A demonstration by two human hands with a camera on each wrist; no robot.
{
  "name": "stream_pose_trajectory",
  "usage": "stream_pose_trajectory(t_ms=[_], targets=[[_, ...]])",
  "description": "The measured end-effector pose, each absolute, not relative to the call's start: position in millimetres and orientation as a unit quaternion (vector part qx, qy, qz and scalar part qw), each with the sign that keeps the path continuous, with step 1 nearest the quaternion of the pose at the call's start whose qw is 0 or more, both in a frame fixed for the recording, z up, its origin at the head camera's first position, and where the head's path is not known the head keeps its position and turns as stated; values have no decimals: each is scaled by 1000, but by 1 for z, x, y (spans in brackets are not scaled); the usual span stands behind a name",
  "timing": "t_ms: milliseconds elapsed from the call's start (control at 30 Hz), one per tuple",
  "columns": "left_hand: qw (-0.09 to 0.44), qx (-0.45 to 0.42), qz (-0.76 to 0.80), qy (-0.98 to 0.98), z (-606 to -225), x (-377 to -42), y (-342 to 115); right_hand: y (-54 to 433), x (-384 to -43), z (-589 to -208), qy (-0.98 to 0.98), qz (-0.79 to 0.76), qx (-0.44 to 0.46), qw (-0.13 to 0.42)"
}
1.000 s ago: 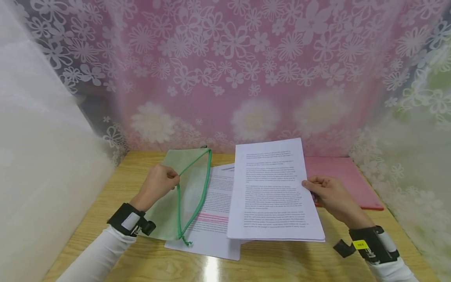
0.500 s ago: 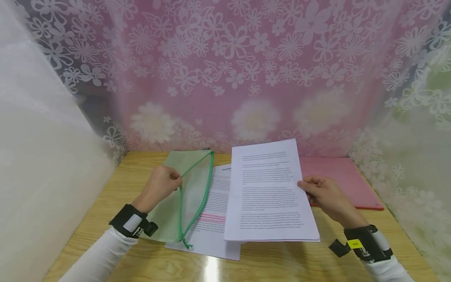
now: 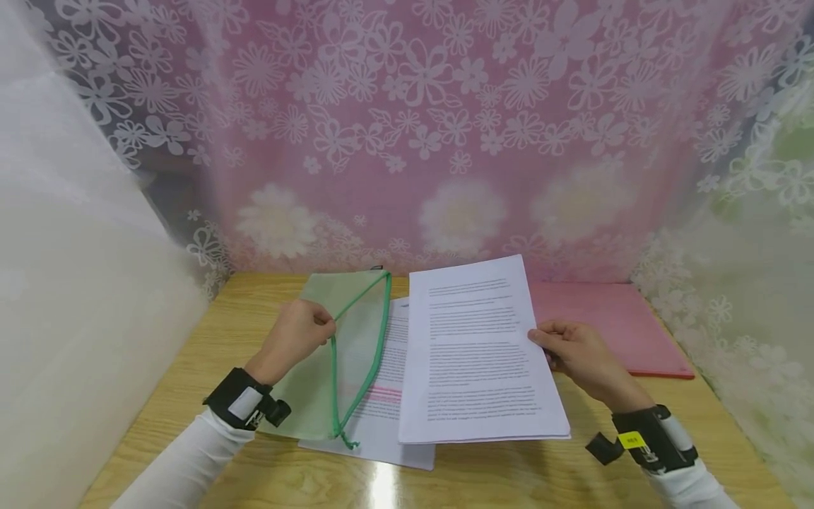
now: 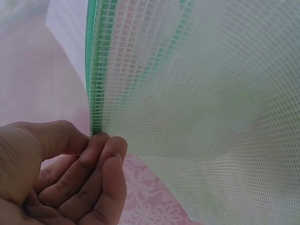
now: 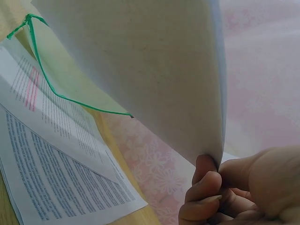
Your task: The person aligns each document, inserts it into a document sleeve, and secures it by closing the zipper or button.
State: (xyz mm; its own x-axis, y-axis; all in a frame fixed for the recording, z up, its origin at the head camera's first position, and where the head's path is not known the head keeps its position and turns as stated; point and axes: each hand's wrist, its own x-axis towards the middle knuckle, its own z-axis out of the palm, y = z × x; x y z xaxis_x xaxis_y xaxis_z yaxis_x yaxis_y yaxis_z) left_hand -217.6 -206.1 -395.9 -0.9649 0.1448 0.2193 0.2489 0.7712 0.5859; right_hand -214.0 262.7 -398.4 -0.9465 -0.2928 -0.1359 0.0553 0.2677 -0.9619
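My left hand point(image 3: 297, 339) pinches the green-edged rim of a pale green mesh zip pouch point(image 3: 299, 399), whose mouth gapes toward the right. In the left wrist view, thumb and fingers grip the zipper edge of the mesh point(image 4: 197, 117). Between the thumb and fingers of my right hand point(image 3: 585, 357) is the right edge of a thin stack of printed sheets point(image 3: 477, 353), tilted up above the table just right of the pouch mouth. The right wrist view shows the stack's blank underside point(image 5: 154, 70). More printed sheets point(image 3: 375, 442), with pink highlighted lines, lie beneath, partly hidden.
A pink-red flat folder point(image 3: 598, 318) lies at the back right of the wooden table point(image 3: 254, 481). A pink floral curtain point(image 3: 381, 141) hangs behind the table, and pale sheer curtains flank both sides.
My right hand has moved left with the stack of sheets, which tilts a little more. My left hand has shifted slightly right, drawing the pouch's rim along with it.
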Motion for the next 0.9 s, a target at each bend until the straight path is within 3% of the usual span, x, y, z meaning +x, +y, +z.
stream_pose_trajectory(t_ms=[900], targets=[[51, -122, -345, -929, -395, -210, -188, 251, -207, -406, 783, -597, -93, 149]])
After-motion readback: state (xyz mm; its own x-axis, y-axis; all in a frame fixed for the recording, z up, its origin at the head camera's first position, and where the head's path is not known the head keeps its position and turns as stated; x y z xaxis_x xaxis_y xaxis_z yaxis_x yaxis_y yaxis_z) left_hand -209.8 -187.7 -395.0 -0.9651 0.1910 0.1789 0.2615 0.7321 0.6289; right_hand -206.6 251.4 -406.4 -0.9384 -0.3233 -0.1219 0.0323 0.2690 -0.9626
